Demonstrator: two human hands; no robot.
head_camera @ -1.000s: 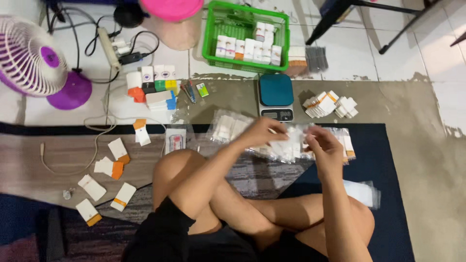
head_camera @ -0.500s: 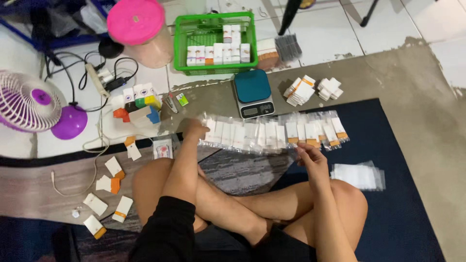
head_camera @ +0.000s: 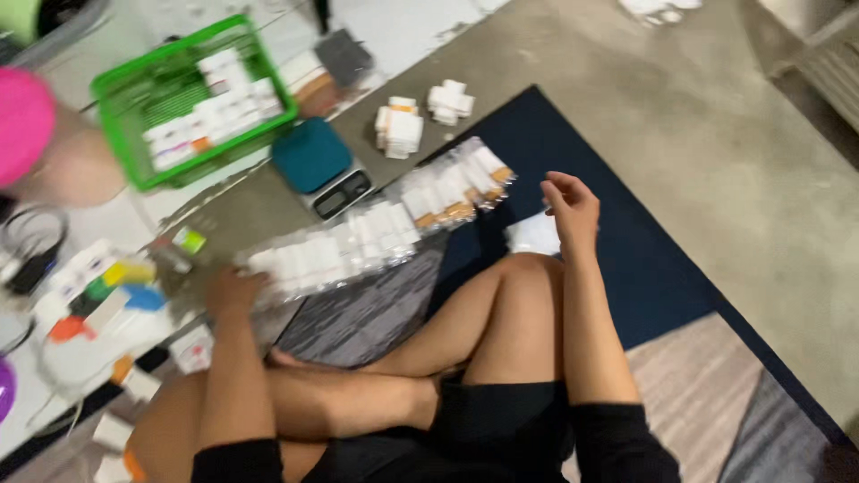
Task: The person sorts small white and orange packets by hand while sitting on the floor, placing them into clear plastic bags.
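Clear plastic wraps a long row of small white boxes [head_camera: 376,233], some with orange ends, lying on the floor along the near edge of the bare concrete, where the dark blue mat [head_camera: 644,259] and a grey striped mat [head_camera: 367,313] begin. The row runs slantwise from the person's left hand up toward the right. The left hand [head_camera: 231,291] rests on the left end of the row, palm down; it is blurred, and whether its fingers are gripping the wrap cannot be told. The right hand [head_camera: 569,207] hovers over the blue mat just beyond the right end of the row, touching nothing, its fingers loosely curled and apart. Just below that hand, beside the person's raised knee, a small stack of clear bags [head_camera: 533,234] lies on the blue mat.

Behind the middle of the row, a teal kitchen scale [head_camera: 318,165] sits on the concrete. To its right stand two little heaps of white boxes [head_camera: 420,116]. Further back, a green plastic basket [head_camera: 121,85] holds more white boxes in rows. At the left edge of the view a pink round lid [head_camera: 22,121] shows, blurred, and below it a cluster of coloured small boxes [head_camera: 98,295] on the pale floor.
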